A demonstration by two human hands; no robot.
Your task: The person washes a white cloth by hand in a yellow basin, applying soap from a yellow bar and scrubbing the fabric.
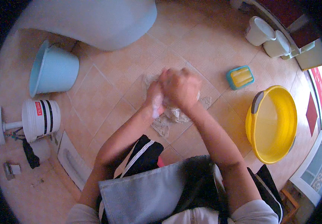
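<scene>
Both my hands are pressed together in front of me over the tiled floor, blurred by motion. My left hand (155, 96) has white suds on its wrist and palm edge. My right hand (183, 88) lies closed against it, knuckles up. A pale lace-patterned cloth (177, 115) hangs or lies bunched under and around both hands, with loose edges showing on either side. How much of it each hand grips is hidden. A yellow bar of soap (242, 76) sits in a teal soap dish (231, 81) on the floor to the right.
A yellow basin (275, 126) with grey handles stands at right. A light blue bucket (57, 70) and a white bucket with black stripes (42, 119) are at left. White buckets (261, 32) stand at the upper right. A large pale rounded tub-like object (102, 25) fills the upper left.
</scene>
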